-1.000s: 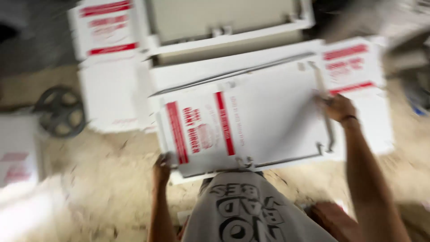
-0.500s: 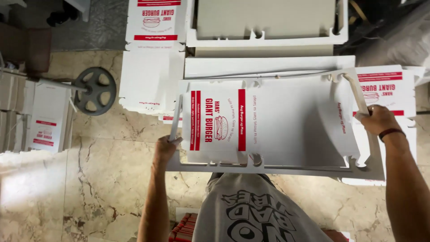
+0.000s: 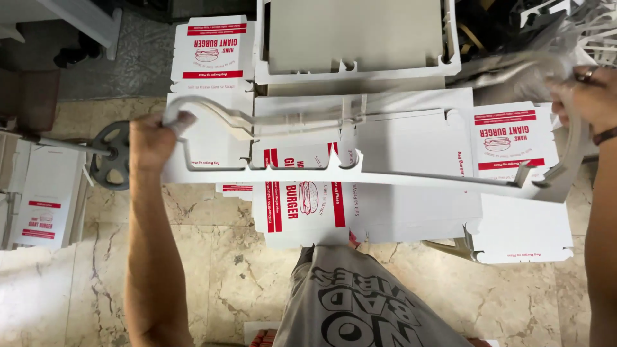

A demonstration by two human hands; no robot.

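**White cardboard scrap frame held up at both ends**

Left hand (image 3: 151, 138) closed around the left end of a long white cardboard scrap frame (image 3: 360, 170), fingers curled and thumb pinching a thin looping strip at its corner. Right hand (image 3: 585, 96) up at the far right, fingers folded over the other end where the strip bends down; exact grip partly cut off by the picture's edge, so only a closed hold can be told. Frame stretched wide between the two hands and raised clear of everything below, likely held at its ends because the narrow strips would sag or tear if gripped mid-span.

Directly under the frame, between the two sets of fingers: a flat, die-cut box blank (image 3: 308, 205), white with red bands and a burger picture, lying on a stack of the same. Beyond the fingers, further from the body: another printed blank (image 3: 212, 48) and a grey-faced board with notched white edges (image 3: 357, 38). Just below the right fingers: one more printed blank (image 3: 508, 138) on its own pile. Left of the left hand: a dark metal wheel on a rod (image 3: 109, 154), and further out a low stack of blanks (image 3: 42, 205). Pale marble floor (image 3: 218, 270) underneath; grey printed shirt (image 3: 360, 302) at the bottom.
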